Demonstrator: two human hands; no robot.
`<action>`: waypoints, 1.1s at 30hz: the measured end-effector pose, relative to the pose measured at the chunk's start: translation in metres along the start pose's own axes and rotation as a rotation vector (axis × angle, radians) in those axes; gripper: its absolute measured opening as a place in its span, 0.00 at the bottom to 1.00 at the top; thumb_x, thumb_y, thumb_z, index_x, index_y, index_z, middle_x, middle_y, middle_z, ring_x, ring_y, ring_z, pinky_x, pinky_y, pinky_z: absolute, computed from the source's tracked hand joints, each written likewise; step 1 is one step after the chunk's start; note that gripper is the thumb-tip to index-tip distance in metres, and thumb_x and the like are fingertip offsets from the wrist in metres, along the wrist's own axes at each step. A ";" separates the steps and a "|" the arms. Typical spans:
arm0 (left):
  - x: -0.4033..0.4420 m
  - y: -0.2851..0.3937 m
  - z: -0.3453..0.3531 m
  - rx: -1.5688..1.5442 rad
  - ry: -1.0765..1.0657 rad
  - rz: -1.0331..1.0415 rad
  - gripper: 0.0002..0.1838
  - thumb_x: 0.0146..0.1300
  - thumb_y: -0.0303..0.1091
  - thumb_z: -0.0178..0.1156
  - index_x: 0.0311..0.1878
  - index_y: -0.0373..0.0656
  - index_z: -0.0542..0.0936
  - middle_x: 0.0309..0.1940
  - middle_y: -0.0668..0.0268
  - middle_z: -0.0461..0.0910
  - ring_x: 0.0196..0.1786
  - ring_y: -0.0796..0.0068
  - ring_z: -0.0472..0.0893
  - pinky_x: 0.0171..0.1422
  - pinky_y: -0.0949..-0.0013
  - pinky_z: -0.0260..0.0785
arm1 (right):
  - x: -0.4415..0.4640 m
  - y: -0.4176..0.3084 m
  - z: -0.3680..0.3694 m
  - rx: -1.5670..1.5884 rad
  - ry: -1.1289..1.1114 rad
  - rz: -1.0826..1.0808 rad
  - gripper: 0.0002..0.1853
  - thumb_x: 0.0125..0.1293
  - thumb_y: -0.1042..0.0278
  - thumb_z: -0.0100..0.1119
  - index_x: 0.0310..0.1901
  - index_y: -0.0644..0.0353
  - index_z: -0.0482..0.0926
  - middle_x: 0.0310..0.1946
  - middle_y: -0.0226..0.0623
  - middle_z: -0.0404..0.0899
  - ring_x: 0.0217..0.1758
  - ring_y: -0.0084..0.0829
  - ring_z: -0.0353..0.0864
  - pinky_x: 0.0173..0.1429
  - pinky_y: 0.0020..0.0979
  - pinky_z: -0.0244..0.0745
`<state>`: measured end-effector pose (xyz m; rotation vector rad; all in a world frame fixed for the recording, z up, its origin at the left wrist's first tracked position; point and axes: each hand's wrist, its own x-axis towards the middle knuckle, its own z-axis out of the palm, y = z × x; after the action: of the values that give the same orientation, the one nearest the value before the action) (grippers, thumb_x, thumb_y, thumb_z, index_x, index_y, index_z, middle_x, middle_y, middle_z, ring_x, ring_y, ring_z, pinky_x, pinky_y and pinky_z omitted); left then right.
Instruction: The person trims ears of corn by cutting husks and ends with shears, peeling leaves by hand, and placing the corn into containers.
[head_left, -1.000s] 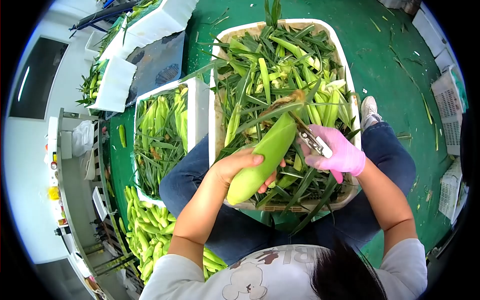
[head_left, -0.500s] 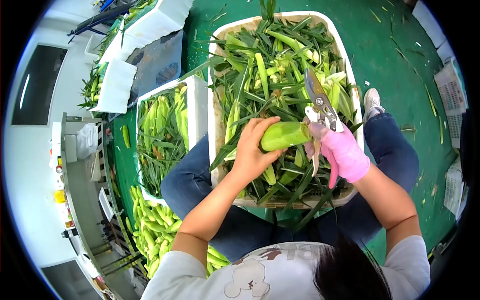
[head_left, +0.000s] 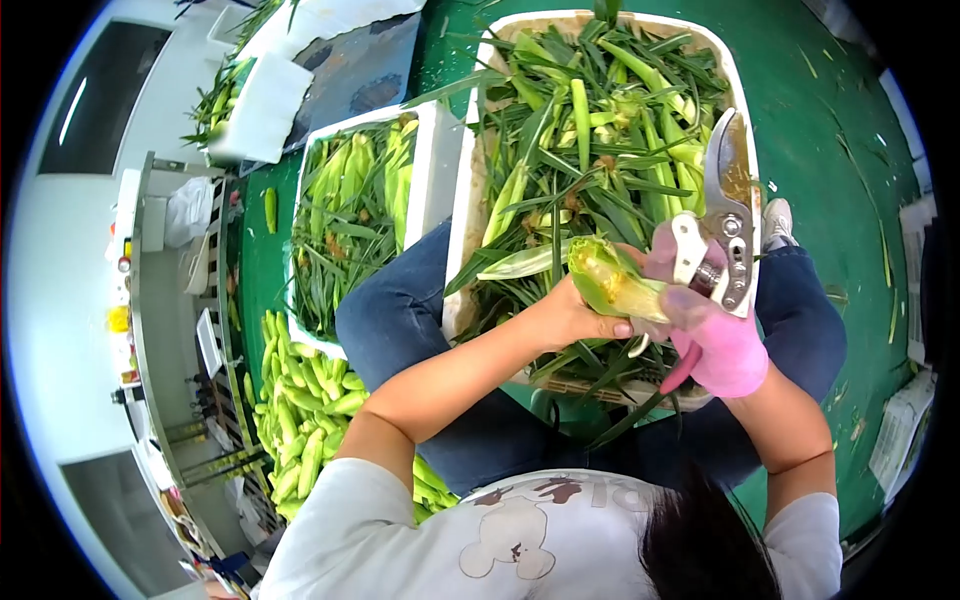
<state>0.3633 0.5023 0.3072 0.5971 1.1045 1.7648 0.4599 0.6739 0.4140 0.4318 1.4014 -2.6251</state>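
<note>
An ear of corn (head_left: pixel 608 282) in green husk is held over the big bin, its pale yellowish end facing up toward me. My left hand (head_left: pixel 583 315) is closed around its lower side, fingers partly hidden behind it. In a pink glove, my right hand (head_left: pixel 722 345) grips pruning shears (head_left: pixel 730 215), blades pointing up and away. The gloved fingertips also touch the ear's right end. Below both hands, the white bin (head_left: pixel 742 110) is heaped with long green leaves and husks (head_left: pixel 600 130).
To the left stands a white foam box (head_left: pixel 432 170) of unshucked corn and leaves. A pile of green ears (head_left: pixel 305 400) lies on the green floor (head_left: pixel 830 200) beside my left leg. Metal shelving (head_left: pixel 150 330) runs along the left wall. Crates (head_left: pixel 900 440) stand at far right.
The ear has turned from lying sideways to showing its pale end toward me. Both hands have shifted right and a little lower in view. The whole scene has also swung right.
</note>
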 end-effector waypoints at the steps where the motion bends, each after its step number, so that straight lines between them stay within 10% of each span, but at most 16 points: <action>1: -0.002 0.002 -0.002 0.027 -0.005 -0.004 0.45 0.50 0.38 0.81 0.67 0.40 0.64 0.55 0.66 0.75 0.59 0.75 0.74 0.66 0.65 0.67 | 0.002 0.004 -0.002 0.069 -0.045 -0.031 0.21 0.64 0.75 0.58 0.59 0.60 0.72 0.41 0.31 0.77 0.38 0.22 0.76 0.41 0.27 0.76; 4: -0.003 0.013 -0.002 0.030 0.006 -0.065 0.51 0.49 0.41 0.81 0.72 0.39 0.61 0.60 0.64 0.74 0.64 0.71 0.73 0.72 0.63 0.63 | 0.003 0.007 0.001 0.093 0.007 -0.027 0.19 0.61 0.72 0.59 0.54 0.56 0.69 0.43 0.31 0.72 0.40 0.27 0.76 0.37 0.30 0.71; 6: 0.006 -0.006 -0.019 0.270 -0.025 0.094 0.52 0.47 0.41 0.81 0.73 0.41 0.61 0.61 0.61 0.75 0.65 0.67 0.73 0.72 0.62 0.64 | 0.006 0.019 -0.007 0.339 0.066 -0.043 0.32 0.63 0.65 0.64 0.68 0.57 0.65 0.56 0.37 0.75 0.57 0.37 0.77 0.59 0.41 0.74; 10: -0.036 0.054 -0.012 1.129 0.502 0.242 0.45 0.46 0.39 0.78 0.67 0.41 0.66 0.58 0.57 0.77 0.62 0.67 0.77 0.65 0.62 0.70 | 0.042 0.016 -0.049 0.267 -0.085 -0.102 0.25 0.72 0.62 0.57 0.67 0.60 0.69 0.60 0.37 0.77 0.57 0.32 0.76 0.69 0.39 0.68; 16: -0.272 0.083 -0.044 -0.713 0.921 0.629 0.36 0.63 0.63 0.62 0.59 0.38 0.74 0.42 0.57 0.81 0.40 0.60 0.85 0.49 0.54 0.80 | 0.035 0.029 -0.026 0.359 0.161 0.215 0.41 0.72 0.41 0.47 0.77 0.60 0.54 0.77 0.41 0.54 0.81 0.45 0.50 0.76 0.68 0.49; 22: -0.688 -0.031 -0.093 -0.485 2.184 0.257 0.26 0.62 0.50 0.68 0.57 0.45 0.77 0.43 0.58 0.84 0.39 0.62 0.84 0.39 0.56 0.81 | 0.029 0.073 0.011 0.332 -0.119 0.645 0.40 0.69 0.39 0.50 0.77 0.53 0.57 0.78 0.36 0.56 0.82 0.34 0.50 0.76 0.64 0.49; 25: -0.826 -0.024 -0.076 -0.047 2.574 0.410 0.31 0.58 0.40 0.71 0.63 0.44 0.72 0.51 0.57 0.80 0.50 0.59 0.81 0.53 0.50 0.77 | 0.021 0.090 0.018 0.242 -0.310 0.719 0.40 0.68 0.41 0.51 0.76 0.54 0.58 0.77 0.37 0.57 0.82 0.34 0.51 0.76 0.64 0.50; 27: -0.829 0.000 -0.093 0.225 2.656 0.685 0.47 0.54 0.33 0.73 0.74 0.45 0.57 0.61 0.53 0.72 0.51 0.53 0.79 0.56 0.51 0.77 | 0.012 0.099 0.019 0.173 -0.450 0.711 0.40 0.67 0.42 0.51 0.76 0.55 0.58 0.77 0.37 0.57 0.82 0.35 0.51 0.75 0.64 0.51; 30: -0.715 0.047 -0.161 0.264 2.651 0.512 0.32 0.66 0.34 0.63 0.72 0.47 0.65 0.59 0.61 0.76 0.53 0.68 0.79 0.55 0.63 0.74 | -0.011 0.100 0.058 0.411 -0.208 0.726 0.39 0.62 0.54 0.52 0.72 0.66 0.61 0.74 0.44 0.63 0.81 0.46 0.54 0.75 0.70 0.50; 33: -0.562 0.055 -0.262 0.704 1.952 0.627 0.17 0.70 0.28 0.58 0.61 0.40 0.77 0.47 0.65 0.82 0.47 0.75 0.81 0.52 0.71 0.73 | 0.010 0.085 0.073 0.336 -0.146 0.657 0.35 0.60 0.56 0.58 0.67 0.68 0.69 0.66 0.46 0.74 0.75 0.48 0.64 0.70 0.71 0.62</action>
<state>0.3845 -0.1187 0.2712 -0.8987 3.1282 2.2378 0.4585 0.5663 0.3823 0.5986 0.6180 -2.2649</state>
